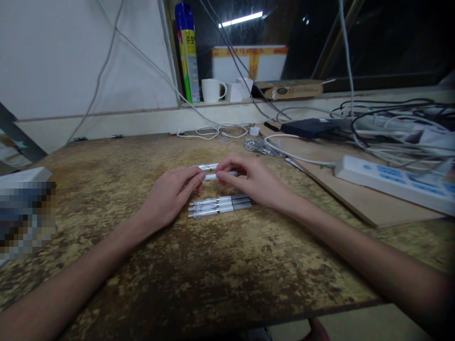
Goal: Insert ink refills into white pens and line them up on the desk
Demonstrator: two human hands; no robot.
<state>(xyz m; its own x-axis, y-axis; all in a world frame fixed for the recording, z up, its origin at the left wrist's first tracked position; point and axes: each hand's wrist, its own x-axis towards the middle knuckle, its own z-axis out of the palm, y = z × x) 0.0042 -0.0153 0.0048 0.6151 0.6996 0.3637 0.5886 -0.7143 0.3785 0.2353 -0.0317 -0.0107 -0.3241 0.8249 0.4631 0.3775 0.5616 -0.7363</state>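
Both my hands pinch one white pen (211,177) lengthwise, just above the worn wooden table (199,265). My left hand (172,192) has thumb and fingers closed at its left end. Toward its other end, my right hand (252,180) grips it between thumb and fingertips. Directly behind lies another white pen (208,166), partly covered by my fingers. Nearer to me, several white pens with grey grips (220,205) lie side by side in a row, clips to the left. Their right ends pass partly under my right hand.
A white power strip (394,182) rests on a brown board (341,189) at right, below tangled cables (394,118). Behind my hands are a clear bag of small parts (263,147) and a white cable (206,132). A spray can (188,57) and white mug (212,91) stand on the sill.
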